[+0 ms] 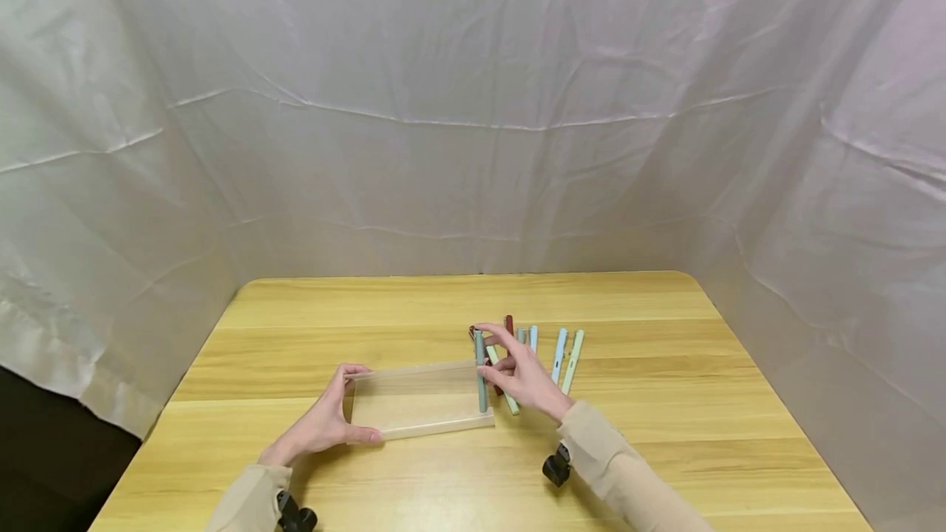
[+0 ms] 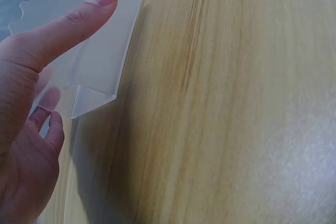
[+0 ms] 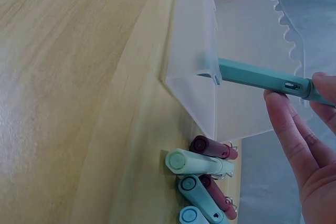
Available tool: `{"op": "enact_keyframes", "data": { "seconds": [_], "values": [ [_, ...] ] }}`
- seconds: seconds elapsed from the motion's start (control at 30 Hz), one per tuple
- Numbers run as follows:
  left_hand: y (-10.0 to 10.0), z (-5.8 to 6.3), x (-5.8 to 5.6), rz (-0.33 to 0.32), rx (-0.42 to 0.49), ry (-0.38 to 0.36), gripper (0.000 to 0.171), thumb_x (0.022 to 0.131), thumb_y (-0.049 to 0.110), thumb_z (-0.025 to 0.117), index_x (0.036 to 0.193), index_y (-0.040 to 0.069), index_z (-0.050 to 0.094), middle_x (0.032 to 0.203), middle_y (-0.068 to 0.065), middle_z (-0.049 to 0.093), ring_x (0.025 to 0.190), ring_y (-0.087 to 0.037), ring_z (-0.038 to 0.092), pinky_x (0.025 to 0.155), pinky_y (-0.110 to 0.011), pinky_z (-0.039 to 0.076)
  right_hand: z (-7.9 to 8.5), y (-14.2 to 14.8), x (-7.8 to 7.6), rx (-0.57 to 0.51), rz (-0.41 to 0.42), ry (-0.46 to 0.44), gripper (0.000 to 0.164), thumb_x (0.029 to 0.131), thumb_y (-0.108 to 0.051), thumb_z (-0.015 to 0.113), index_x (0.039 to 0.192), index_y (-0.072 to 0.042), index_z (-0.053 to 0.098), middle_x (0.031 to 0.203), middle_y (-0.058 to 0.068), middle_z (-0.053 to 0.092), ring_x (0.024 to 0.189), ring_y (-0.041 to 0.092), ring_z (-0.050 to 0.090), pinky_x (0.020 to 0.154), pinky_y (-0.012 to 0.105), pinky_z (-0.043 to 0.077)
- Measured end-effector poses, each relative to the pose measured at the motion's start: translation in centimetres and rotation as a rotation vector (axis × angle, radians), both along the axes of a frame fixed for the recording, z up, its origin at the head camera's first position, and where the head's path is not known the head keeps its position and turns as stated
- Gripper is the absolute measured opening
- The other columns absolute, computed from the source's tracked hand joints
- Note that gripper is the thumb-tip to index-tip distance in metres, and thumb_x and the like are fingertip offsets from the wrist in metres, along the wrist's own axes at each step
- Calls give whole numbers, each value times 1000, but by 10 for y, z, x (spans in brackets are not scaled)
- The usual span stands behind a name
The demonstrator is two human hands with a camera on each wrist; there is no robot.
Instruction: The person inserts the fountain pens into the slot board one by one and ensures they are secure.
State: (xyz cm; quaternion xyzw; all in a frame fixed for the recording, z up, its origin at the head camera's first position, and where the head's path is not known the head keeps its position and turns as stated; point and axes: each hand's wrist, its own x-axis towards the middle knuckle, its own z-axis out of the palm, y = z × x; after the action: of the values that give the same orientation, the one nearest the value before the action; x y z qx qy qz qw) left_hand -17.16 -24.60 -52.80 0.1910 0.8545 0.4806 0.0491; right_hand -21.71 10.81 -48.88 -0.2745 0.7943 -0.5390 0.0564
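Note:
A clear, frosted pen rack with scalloped edges rests on the table. My left hand grips its left end, the thumb lying on the front ledge and the fingers at the far side. Over the right end, my right hand pinches a teal pen between thumb and fingers near its far end. In the right wrist view the lower part of this pen reaches the rack's notched front wall. Just beside the rack lie dark red pens and a pale green pen.
Another teal pen lies among the loose pens, partly hidden by my right hand in the head view. Farther right are a light blue pen and a second pale green pen. Grey curtains hang around the wooden table.

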Motion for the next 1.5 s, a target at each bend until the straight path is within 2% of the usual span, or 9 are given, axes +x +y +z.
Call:
{"op": "enact_keyframes", "data": {
  "seconds": [0.37, 0.47, 0.7, 0.93, 1.17, 1.5],
  "values": [
    [0, 1, 0, 4, 6, -14, 96, 64, 24, 95, 135, 0, 34, 144, -28, 42, 138, -55, 36, 116, -73, 27, -3, 0, 0, 19, 27, -6, 62, 99, -9, 63, 154, -18, 36, 133, 23, 54, 68, 41, 70, 64, 33, 62],
    [0, 1, 0, 8, 3, -24, 97, 65, 24, 95, 136, 0, 34, 144, -28, 42, 138, -55, 36, 117, -73, 26, -3, 0, -1, 25, 41, -12, 62, 99, -8, 63, 154, -16, 36, 132, 23, 55, 67, 43, 68, 62, 33, 62],
    [1, 3, 0, 9, 8, -28, 97, 64, 24, 95, 136, 0, 34, 145, -28, 41, 138, -55, 36, 117, -73, 26, -4, 0, -2, 29, 45, -19, 63, 99, -7, 62, 155, -15, 35, 132, 23, 54, 67, 43, 69, 62, 41, 62],
    [0, 1, 0, 7, 5, -19, 97, 64, 25, 95, 135, 1, 34, 144, -27, 42, 138, -54, 37, 117, -72, 27, -4, 0, -1, 18, 38, -43, 64, 99, -9, 63, 154, -26, 36, 134, 22, 53, 70, 43, 69, 64, 48, 62],
    [0, 1, 0, 10, 7, -18, 97, 64, 24, 95, 135, 1, 34, 144, -27, 41, 138, -54, 36, 117, -72, 26, -6, 1, -4, 1, 57, -49, 63, 99, -8, 62, 156, -13, 33, 133, 24, 52, 69, 45, 68, 58, 47, 60],
    [0, 3, 1, 8, -4, -23, 95, 65, 24, 94, 135, 1, 34, 144, -28, 41, 138, -56, 35, 116, -73, 26, -6, 3, -4, -21, 67, -71, 63, 100, -10, 61, 156, -13, 32, 132, 26, 52, 72, 46, 68, 59, 51, 60]
  ]
}}
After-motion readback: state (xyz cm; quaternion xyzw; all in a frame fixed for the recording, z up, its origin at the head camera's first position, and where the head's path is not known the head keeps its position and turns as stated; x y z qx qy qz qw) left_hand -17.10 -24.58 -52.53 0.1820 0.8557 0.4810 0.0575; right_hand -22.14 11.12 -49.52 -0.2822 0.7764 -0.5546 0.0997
